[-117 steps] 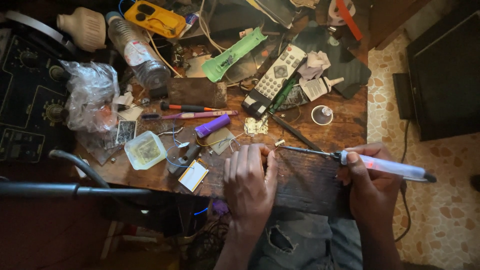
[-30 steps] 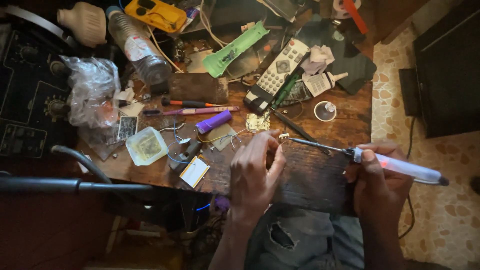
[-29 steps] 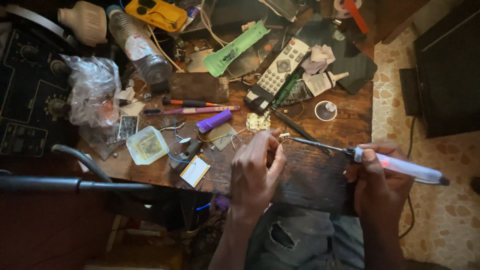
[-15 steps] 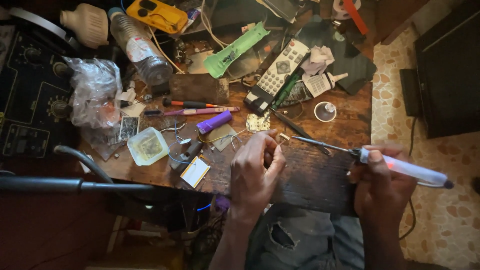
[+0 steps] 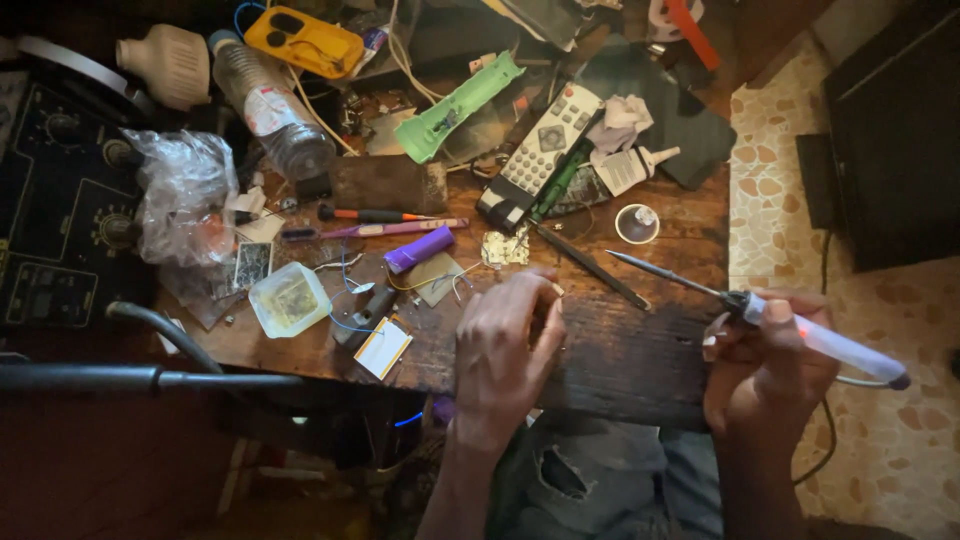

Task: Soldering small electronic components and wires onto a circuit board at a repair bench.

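Soldering iron (image 5: 800, 335): light, rigid, tip hot; handle is the safe hold. Right hand (image 5: 765, 375) fingers clenched around it at the counter's (image 5: 620, 360) 4 o'clock edge. Left hand (image 5: 505, 345) fingers curled, pinching something small, unclear. Grey remote (image 5: 545, 150) at 12 o'clock.

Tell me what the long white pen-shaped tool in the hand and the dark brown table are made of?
The white pen-shaped soldering tool, held by the right hand, looks like smooth plastic with a thin, dull grey metal tip. The dark brown table looks like rough, unpolished wood: grain lines and scorched-looking patches show.
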